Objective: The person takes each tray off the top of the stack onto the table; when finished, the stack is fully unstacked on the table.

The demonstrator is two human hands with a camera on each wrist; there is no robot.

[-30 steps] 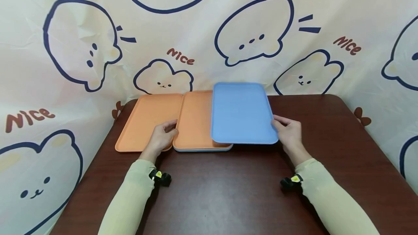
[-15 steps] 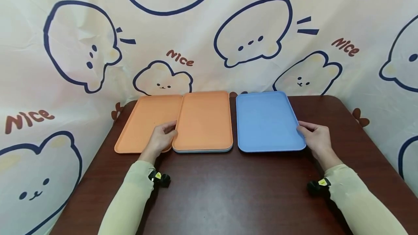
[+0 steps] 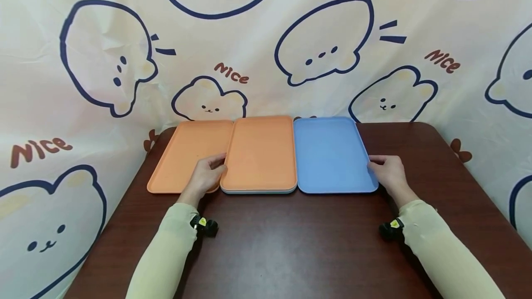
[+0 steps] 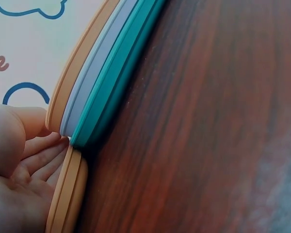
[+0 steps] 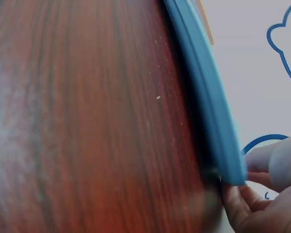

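In the head view my right hand (image 3: 388, 171) pinches the right edge of a blue tray (image 3: 334, 156). In the right wrist view the thumb and fingers close on that tray's edge, low over the tabletop with a dark shadow beneath. Just left of it is a stack with an orange tray (image 3: 262, 153) on top; the left wrist view shows a lavender tray (image 4: 86, 82) and a teal tray (image 4: 106, 94) under it. My left hand (image 3: 204, 173) grips the stack's left edge. Under that hand lies another orange tray (image 3: 187, 151).
The brown wooden table (image 3: 282, 243) runs out in front of the trays. Behind and beside it hangs a pale cloth (image 3: 257, 36) printed with cartoon bears. Both forearms reach in from the front.
The blue tray, held by my right hand, has come off the top of the stack, moved right and down, then shifted back left against the stack. My left hand has stayed put.
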